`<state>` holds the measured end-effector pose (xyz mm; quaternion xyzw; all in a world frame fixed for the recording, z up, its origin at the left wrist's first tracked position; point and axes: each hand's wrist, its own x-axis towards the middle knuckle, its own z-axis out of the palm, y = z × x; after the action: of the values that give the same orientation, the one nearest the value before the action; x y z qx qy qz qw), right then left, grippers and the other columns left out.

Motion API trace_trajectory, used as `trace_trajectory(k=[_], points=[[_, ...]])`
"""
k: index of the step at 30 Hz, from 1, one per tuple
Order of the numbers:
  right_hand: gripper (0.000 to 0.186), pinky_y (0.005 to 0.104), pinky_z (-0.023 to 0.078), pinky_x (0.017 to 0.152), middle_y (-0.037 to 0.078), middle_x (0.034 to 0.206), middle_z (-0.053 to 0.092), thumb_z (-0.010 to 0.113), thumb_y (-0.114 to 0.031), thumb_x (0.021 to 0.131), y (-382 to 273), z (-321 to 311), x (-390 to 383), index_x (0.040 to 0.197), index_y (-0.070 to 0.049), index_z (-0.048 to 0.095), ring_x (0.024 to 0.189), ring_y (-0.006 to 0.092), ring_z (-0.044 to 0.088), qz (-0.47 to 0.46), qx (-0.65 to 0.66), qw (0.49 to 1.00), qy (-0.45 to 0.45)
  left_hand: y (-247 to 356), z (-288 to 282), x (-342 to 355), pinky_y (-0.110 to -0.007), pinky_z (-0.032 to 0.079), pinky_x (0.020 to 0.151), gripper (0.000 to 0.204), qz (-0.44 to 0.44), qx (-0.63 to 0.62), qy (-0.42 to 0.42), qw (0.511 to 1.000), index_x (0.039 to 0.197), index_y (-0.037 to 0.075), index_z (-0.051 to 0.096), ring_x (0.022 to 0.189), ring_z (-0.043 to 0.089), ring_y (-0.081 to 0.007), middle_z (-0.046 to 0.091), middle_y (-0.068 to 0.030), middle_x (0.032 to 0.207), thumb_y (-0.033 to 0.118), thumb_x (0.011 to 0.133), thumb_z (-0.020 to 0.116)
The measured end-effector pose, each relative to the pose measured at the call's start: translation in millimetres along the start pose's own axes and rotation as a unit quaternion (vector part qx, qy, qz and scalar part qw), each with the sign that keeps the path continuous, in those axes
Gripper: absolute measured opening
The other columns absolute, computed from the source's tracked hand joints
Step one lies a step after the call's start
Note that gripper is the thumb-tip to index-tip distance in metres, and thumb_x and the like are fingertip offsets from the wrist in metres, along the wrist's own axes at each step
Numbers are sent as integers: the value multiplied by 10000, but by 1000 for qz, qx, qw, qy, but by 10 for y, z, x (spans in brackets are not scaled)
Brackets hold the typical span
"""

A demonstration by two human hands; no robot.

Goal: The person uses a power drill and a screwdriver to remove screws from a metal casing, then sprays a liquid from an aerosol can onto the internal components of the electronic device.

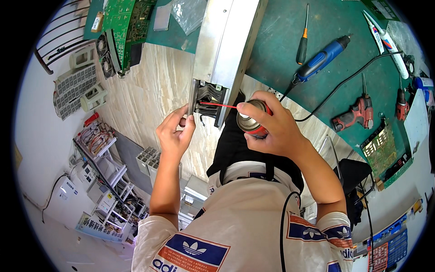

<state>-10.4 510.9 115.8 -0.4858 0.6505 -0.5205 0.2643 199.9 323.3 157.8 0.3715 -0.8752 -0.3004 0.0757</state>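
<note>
A long silver metal case [224,45] reaches from the workbench toward me, its near end open over wires and dark connectors [209,96]. My right hand [276,120] grips a red spray can [253,119], with the index finger over its top. From the nozzle a thin red straw [218,104] runs left, its tip among the wires inside the opening. My left hand [174,130] pinches the edge of the metal end plate [193,99] on the case's left side.
On the green mat [276,50] lie a screwdriver [302,45], a blue corded electric screwdriver [322,59], a red drill [355,113] and white tubes [387,43]. Green circuit boards [120,22] stand at upper left. A black cable [349,81] crosses the mat. A cluttered shelf [102,158] stands at left.
</note>
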Motion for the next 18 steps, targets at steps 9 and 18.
trace_trajectory(k=[9, 18], points=[[739, 360, 594, 674, 125, 1201, 515, 806, -127, 616, -1, -4, 5, 1316, -234, 596, 827, 285, 658, 2, 2, 1000, -2, -48, 18, -16, -236, 505, 584, 264, 3, -4, 12, 1000, 1065, -68, 717, 602, 625, -113, 719, -141, 831, 10, 813, 728], [745, 362, 599, 661, 124, 1201, 516, 800, -120, 610, -21, -5, 12, 1314, -239, 589, 824, 296, 660, 8, 6, 1000, 5, -41, 15, -13, -233, 506, 582, 259, 1, -5, 11, 1000, 1059, -71, 715, 606, 628, -109, 722, -143, 839, 9, 814, 728]])
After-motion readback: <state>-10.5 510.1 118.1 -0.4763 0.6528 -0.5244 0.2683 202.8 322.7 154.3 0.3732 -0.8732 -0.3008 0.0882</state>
